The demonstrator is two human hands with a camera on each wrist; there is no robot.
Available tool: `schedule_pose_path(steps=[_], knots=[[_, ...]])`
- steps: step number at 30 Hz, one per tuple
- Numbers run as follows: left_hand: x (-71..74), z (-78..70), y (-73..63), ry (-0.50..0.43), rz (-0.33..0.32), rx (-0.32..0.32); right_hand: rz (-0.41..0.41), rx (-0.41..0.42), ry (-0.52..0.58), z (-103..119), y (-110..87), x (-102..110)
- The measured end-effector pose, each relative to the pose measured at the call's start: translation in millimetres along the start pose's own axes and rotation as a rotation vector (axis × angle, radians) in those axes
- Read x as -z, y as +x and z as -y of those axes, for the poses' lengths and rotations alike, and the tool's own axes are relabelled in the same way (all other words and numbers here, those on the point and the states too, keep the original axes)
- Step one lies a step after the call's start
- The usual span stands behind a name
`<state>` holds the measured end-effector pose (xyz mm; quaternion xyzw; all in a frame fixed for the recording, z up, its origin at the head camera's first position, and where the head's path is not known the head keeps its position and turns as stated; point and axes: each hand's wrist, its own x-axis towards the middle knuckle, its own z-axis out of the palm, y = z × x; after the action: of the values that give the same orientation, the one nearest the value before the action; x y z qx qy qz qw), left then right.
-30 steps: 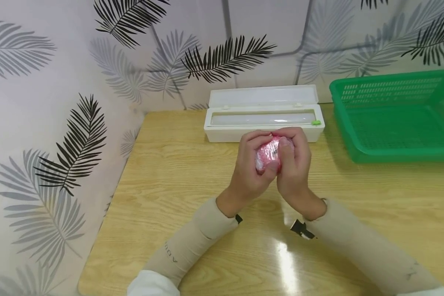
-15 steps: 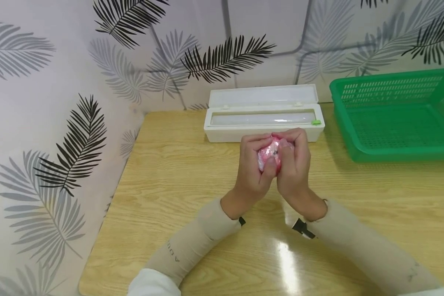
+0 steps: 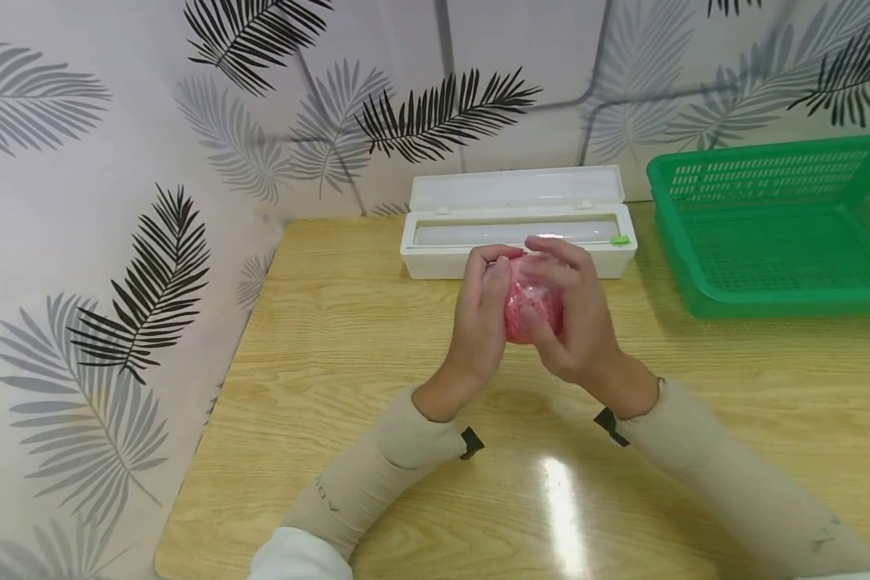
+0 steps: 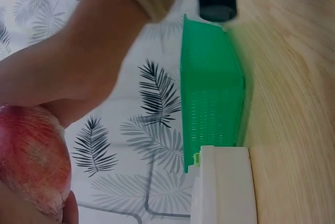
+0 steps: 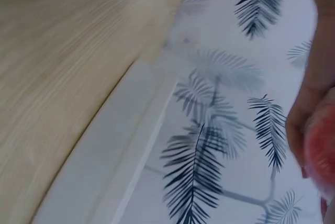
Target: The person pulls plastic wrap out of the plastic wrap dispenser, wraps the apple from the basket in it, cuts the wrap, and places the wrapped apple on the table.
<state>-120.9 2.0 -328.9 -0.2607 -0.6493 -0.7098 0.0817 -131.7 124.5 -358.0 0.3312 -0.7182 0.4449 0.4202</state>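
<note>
A round red apple point(image 3: 532, 310) wrapped in clear, shiny film is held between both hands above the table. My left hand point(image 3: 478, 322) grips its left side, with the thumb along the near edge and the fingers bent round the far side. On the right, my right hand point(image 3: 580, 310) cups it, the thumb lying across the front and the fingers spread over the top. In the left wrist view the apple point(image 4: 36, 161) shows red skin under wrinkled film. Only an edge of the apple point(image 5: 322, 148) enters the right wrist view.
Behind the hands, a white cling-film box point(image 3: 518, 262) stands lid-up with a roll inside and a green slider point(image 3: 619, 240) at its right. A green plastic basket point(image 3: 783, 304) sits at the back right. The wooden table point(image 3: 333, 338) meets a leaf-patterned wall covering point(image 3: 80, 242).
The apple has turned and shows more red face. My right hand has loosened from its tight clasp, spreading over the top, and its wrist has moved right and slightly up.
</note>
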Motion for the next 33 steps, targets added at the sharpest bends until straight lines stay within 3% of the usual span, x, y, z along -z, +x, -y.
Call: schedule_pose_path(steps=[2,5,8,12,15,20,23,26,29,33], knots=[[0.9,1.2,0.7,-0.047,-0.006,0.067,0.01,0.099,-0.031,-3,-2.8,0],[-0.2,10.8,2.5,-0.078,0.002,0.091,-0.031,0.16,-0.026,-8,-5.5,-2],[-4.1,19.0,3.0,-0.07,0.003,0.083,-0.108,0.156,-0.001,-10,-7.6,-5],[-8.3,4.7,1.1,-0.007,-0.002,0.065,-0.184,0.135,0.012,-11,-12.2,-10],[-8.7,-7.8,-0.4,0.016,0.012,0.065,-0.177,0.108,0.007,-11,-13.9,-9],[-6.6,-7.0,-0.1,0.02,0.05,0.047,-0.137,0.023,-0.003,-8,-9.2,-4],[-5.7,-4.0,-1.4,0.045,0.068,-0.026,-0.146,-0.075,0.045,-5,-7.7,-3],[-5.2,3.6,-1.3,0.082,0.093,-0.149,-0.196,-0.217,0.164,0,-6.9,-3],[-2.1,20.8,0.6,0.169,0.115,-0.277,-0.221,-0.34,0.286,5,-5.3,-2],[0.1,41.1,5.0,0.26,0.122,-0.381,-0.213,-0.411,0.334,11,-2.9,-1]])
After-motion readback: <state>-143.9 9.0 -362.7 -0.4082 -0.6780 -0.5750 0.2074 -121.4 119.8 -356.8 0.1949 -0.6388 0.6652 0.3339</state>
